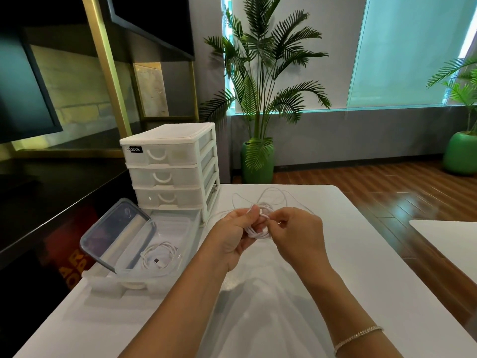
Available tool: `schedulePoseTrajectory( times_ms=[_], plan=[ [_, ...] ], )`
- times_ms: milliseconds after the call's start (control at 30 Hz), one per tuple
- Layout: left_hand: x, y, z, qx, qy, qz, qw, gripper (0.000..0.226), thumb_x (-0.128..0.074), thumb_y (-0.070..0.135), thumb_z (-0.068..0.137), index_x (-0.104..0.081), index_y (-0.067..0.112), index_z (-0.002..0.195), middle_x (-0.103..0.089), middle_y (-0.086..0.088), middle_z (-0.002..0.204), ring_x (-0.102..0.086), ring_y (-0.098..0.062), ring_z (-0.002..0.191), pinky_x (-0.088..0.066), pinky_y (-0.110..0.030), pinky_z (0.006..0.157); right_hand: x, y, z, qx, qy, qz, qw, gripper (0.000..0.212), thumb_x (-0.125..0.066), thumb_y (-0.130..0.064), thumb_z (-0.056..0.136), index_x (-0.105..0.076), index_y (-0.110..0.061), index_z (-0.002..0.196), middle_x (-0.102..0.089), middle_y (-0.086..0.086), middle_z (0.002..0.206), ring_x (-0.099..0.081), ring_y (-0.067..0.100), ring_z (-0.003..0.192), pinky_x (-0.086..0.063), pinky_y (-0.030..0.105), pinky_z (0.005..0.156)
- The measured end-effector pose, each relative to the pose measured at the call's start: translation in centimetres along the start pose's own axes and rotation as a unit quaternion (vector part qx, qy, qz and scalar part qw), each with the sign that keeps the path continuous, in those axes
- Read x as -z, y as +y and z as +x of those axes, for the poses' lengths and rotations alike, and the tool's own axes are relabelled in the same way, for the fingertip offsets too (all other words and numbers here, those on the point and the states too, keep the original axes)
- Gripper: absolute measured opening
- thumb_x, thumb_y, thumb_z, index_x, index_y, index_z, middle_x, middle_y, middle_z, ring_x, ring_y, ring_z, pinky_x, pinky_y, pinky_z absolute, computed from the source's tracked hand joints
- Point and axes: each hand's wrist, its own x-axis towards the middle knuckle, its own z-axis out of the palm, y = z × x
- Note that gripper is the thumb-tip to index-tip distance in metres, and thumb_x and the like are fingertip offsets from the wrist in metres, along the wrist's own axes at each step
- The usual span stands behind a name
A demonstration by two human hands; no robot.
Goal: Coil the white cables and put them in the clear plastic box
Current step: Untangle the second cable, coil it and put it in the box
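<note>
- White cable (259, 229): a partly wound bundle is held above the tabletop (348, 254), its loops hanging roughly upright between the hands; the unwound length trails away in loose loops over the far part of the tabletop.
- Left hand (236, 237): fingers and thumb are curled round the bundle, thumb on top.
- Right hand (296, 233): a strand beside the bundle is pinched by the fingertips.
- Coiled cable (160, 257): laid flat inside the clear plastic box (178, 228), plug end near the coil's middle.
- Lid (116, 233): propped tilted against the box's left side.
- Drawer unit (170, 166): white, three drawers shut, placed just behind the box; the label is partly legible.
- Bracelet (358, 335): worn on the right wrist.
- Potted palm (260, 99): set on the floor beyond the tabletop.
- The box's near wall is hard to make out.
</note>
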Motion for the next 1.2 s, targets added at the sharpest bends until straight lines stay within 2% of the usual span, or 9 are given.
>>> schedulePoseTrajectory(
  times_ms=[100,200,367,500,633,833,967,1100,1200],
  plan=[
    [-0.1,-0.2,0.2,-0.026,0.005,0.032,0.999,0.011,-0.058,0.021,0.087,-0.064,0.014,0.093,-0.07,-0.005,0.086,-0.066,-0.016,0.078,-0.057,-0.023,0.068,-0.1,0.0,0.0,-0.01,0.017,0.016,1.0,0.017,-0.062,-0.022,0.085,-0.073,-0.009,0.086,-0.067,0.002,0.077,-0.052,0.007,0.062,-0.045,0.013,0.062],
    [0.0,-0.1,0.3,-0.059,0.015,0.079,0.995,0.013,-0.058,0.022,0.087,-0.066,0.015,0.094,-0.066,-0.003,0.084,-0.06,-0.016,0.079,-0.054,-0.025,0.073,0.2,0.0,0.3,-0.057,0.001,0.038,0.998,0.022,-0.058,-0.027,0.087,-0.066,-0.012,0.073,-0.058,-0.003,0.065,-0.052,0.011,0.059,-0.039,0.014,0.055],
    [0.4,0.2,0.3,-0.076,0.021,0.129,0.988,0.019,-0.062,0.019,0.085,-0.067,0.011,0.102,-0.063,-0.002,0.078,-0.057,-0.014,0.071,-0.053,-0.023,0.068,0.8,0.1,0.8,-0.164,-0.065,0.178,0.968,0.02,-0.06,-0.02,0.083,-0.068,-0.008,0.07,-0.069,0.011,0.075,-0.066,0.027,0.076,-0.054,0.04,0.075],
    [0.7,0.3,0.4,-0.144,0.037,0.233,0.961,0.015,-0.065,0.019,0.085,-0.069,0.016,0.099,-0.063,0.004,0.075,-0.055,-0.009,0.067,-0.048,-0.013,0.057,1.3,-0.1,0.9,-0.229,-0.155,0.25,0.928,0.017,-0.056,-0.015,0.086,-0.067,-0.006,0.077,-0.07,0.013,0.084,-0.067,0.025,0.081,-0.056,0.03,0.067],
    [0.7,0.1,0.4,-0.201,0.056,0.287,0.935,0.019,-0.067,0.021,0.083,-0.071,0.016,0.101,-0.065,0.01,0.084,-0.059,-0.007,0.076,-0.047,-0.01,0.063,1.8,0.0,1.1,-0.25,-0.206,0.241,0.915,0.026,-0.049,-0.019,0.091,-0.066,0.0,0.097,-0.06,0.011,0.095,-0.054,0.021,0.082,-0.047,0.026,0.057],
    [0.6,0.0,0.3,-0.244,0.078,0.322,0.911,0.023,-0.065,0.022,0.084,-0.071,0.014,0.106,-0.065,0.008,0.093,-0.057,-0.002,0.078,-0.045,-0.002,0.06,2.6,0.0,1.0,-0.229,-0.235,0.267,0.906,0.023,-0.045,-0.015,0.093,-0.063,0.0,0.094,-0.047,0.007,0.078,-0.04,0.012,0.058,-0.036,0.021,0.042],
    [0.4,-0.2,0.3,-0.246,0.087,0.316,0.912,0.024,-0.063,0.024,0.086,-0.07,0.014,0.107,-0.065,0.008,0.092,-0.058,-0.005,0.077,-0.046,-0.007,0.066,3.0,0.4,0.8,-0.215,-0.256,0.284,0.899,0.027,-0.044,-0.017,0.096,-0.059,-0.004,0.079,-0.049,0.006,0.06,-0.042,0.008,0.041,-0.036,0.021,0.038],
    [0.6,-0.1,0.4,-0.244,0.093,0.279,0.924,0.021,-0.064,0.022,0.086,-0.07,0.013,0.104,-0.068,0.001,0.085,-0.065,-0.012,0.068,-0.054,-0.018,0.065,2.8,0.9,1.0,-0.203,-0.225,0.249,0.92,0.03,-0.052,-0.025,0.093,-0.059,-0.004,0.073,-0.05,0.008,0.059,-0.04,0.012,0.043,-0.038,0.021,0.038],
    [0.5,-0.2,0.5,-0.211,0.095,0.242,0.942,0.023,-0.063,0.023,0.086,-0.068,0.014,0.106,-0.07,-0.003,0.091,-0.067,-0.013,0.067,-0.055,-0.018,0.062,2.4,1.1,1.1,-0.186,-0.186,0.231,0.937,0.022,-0.058,-0.022,0.089,-0.061,-0.005,0.075,-0.055,0.009,0.062,-0.048,0.015,0.049,-0.046,0.021,0.045]
  ],
)
